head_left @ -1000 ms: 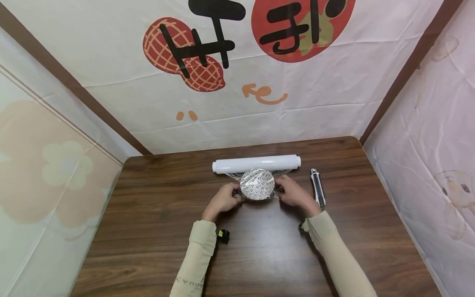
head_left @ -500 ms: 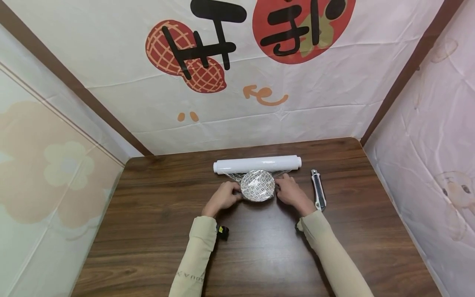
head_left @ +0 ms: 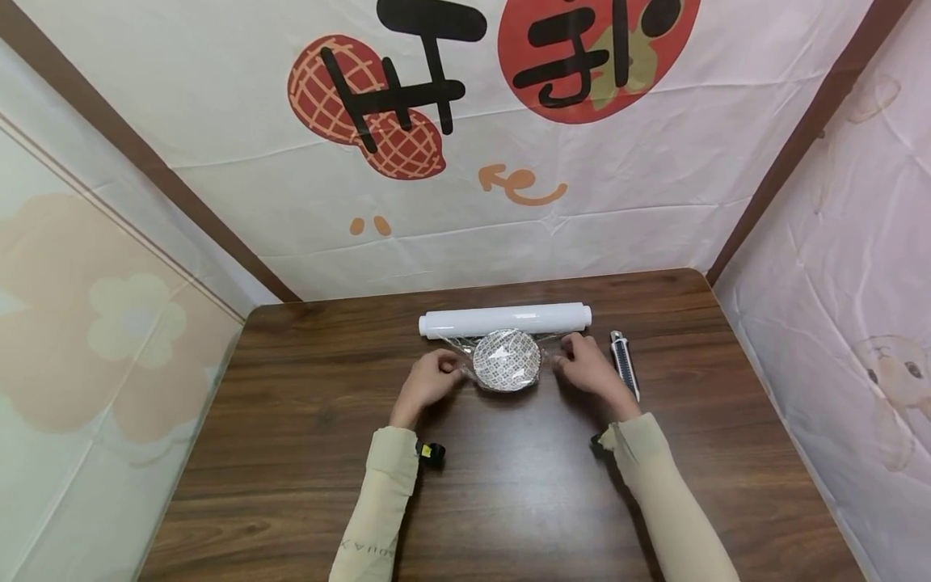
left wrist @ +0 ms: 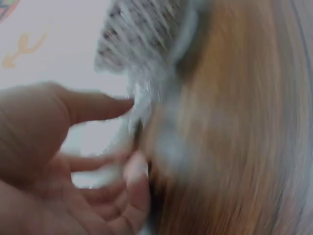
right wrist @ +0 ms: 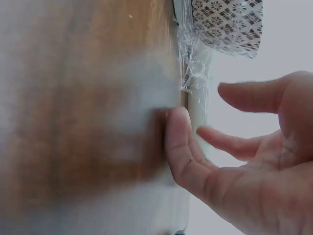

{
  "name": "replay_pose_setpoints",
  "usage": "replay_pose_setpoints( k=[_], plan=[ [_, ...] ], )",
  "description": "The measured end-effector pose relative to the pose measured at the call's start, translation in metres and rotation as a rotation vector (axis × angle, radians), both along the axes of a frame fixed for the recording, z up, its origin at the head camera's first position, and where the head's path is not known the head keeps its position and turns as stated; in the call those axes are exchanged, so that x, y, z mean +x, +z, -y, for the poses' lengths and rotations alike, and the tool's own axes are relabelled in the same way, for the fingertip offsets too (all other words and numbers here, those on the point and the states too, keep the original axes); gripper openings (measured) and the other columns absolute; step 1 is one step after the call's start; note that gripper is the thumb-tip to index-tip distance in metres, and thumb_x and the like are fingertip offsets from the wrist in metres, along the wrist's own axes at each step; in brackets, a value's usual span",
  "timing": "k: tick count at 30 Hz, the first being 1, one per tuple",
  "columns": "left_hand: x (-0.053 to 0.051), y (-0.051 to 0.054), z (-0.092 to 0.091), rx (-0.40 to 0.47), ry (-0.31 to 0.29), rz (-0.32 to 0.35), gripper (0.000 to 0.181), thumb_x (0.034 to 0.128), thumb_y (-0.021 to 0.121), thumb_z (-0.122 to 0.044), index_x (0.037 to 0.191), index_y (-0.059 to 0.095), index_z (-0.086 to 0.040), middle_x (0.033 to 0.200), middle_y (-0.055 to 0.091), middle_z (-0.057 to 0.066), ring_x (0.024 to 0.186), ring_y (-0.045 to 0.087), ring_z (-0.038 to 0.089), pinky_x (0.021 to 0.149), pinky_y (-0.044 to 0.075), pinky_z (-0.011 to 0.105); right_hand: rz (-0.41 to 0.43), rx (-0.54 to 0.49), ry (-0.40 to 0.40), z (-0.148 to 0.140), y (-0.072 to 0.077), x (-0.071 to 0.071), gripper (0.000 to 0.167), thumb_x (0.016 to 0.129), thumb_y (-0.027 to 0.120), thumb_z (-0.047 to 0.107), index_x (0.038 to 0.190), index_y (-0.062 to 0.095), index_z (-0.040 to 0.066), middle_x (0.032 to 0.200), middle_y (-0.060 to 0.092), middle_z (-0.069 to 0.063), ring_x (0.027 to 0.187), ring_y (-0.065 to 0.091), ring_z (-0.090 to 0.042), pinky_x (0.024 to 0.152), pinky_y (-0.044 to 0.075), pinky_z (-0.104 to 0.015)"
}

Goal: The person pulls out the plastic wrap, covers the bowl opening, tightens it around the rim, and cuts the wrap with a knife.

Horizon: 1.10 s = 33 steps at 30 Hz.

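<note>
A round bowl [head_left: 507, 360] with a patterned surface has clear plastic wrap [head_left: 465, 349] over it and spreading to both sides. At its left is my left hand [head_left: 431, 378], thumb and fingers bent but parted. In the left wrist view, the thumb [left wrist: 105, 106] is at the film's edge; blur hides whether it touches. On the other side, my right hand [head_left: 587, 368] has parted thumb and fingers. The right wrist view shows crumpled plastic wrap [right wrist: 195, 68] ending just short of those fingers. Behind the bowl lies a white roll of plastic wrap [head_left: 505, 321].
A utility knife [head_left: 624, 364] lies to the right of my right hand on the brown wooden table [head_left: 305, 453]. Printed cloth walls [head_left: 465, 234] stand behind the table and at its sides.
Both hands have drawn outward from the bowl's sides, the left to the left and the right to the right. Loose film now shows at the bowl's sides. The roll and knife stay put.
</note>
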<state>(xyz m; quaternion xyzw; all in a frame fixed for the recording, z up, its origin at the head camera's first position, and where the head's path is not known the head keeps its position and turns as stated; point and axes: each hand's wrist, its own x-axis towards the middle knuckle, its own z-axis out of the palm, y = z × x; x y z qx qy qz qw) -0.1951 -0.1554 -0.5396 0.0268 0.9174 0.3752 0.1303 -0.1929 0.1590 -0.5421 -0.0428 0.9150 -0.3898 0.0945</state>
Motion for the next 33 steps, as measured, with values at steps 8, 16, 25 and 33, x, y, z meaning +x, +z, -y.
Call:
replay_pose_setpoints(
  k=[8,16,25,33],
  plan=[
    [0.025,0.006,-0.007,0.45,0.405,0.168,0.067,0.0977,0.066,-0.004,0.155,0.032,0.004,0.093,0.069,0.011,0.067,0.062,0.012,0.065,0.054,0.023,0.115,-0.244,-0.146,0.006,-0.002,0.028,0.037,0.106,0.054,0.013,0.137,0.055,-0.006,0.116,0.067,-0.023,0.092,0.067,-0.026,0.075,0.053,-0.03],
    [0.059,0.002,-0.025,0.917,0.49,0.277,0.041,0.1106,0.041,-0.009,0.14,0.048,0.019,0.112,0.067,0.028,0.096,0.074,0.027,0.091,0.063,0.032,0.278,-0.589,-0.285,0.033,0.0,0.057,0.048,0.109,0.052,0.017,0.149,0.046,-0.01,0.14,0.06,-0.035,0.127,0.065,-0.048,0.104,0.058,-0.047],
    [0.069,-0.005,-0.067,0.991,0.415,0.137,0.065,0.1168,0.022,-0.037,0.164,0.017,0.007,0.174,0.017,0.027,0.164,0.016,0.039,0.134,0.02,0.053,0.221,-0.675,-0.308,0.055,-0.003,0.056,0.062,0.112,0.048,0.029,0.162,0.031,-0.003,0.167,0.035,-0.027,0.157,0.033,-0.042,0.13,0.027,-0.054],
    [0.054,-0.006,-0.074,0.914,0.377,0.089,0.069,0.1156,0.017,-0.046,0.166,0.021,0.0,0.177,0.016,0.017,0.165,0.012,0.032,0.135,0.012,0.052,0.19,-0.674,-0.336,0.064,-0.009,0.043,0.064,0.112,0.046,0.038,0.162,0.034,0.0,0.17,0.032,-0.022,0.159,0.03,-0.039,0.131,0.025,-0.051]
  ],
)
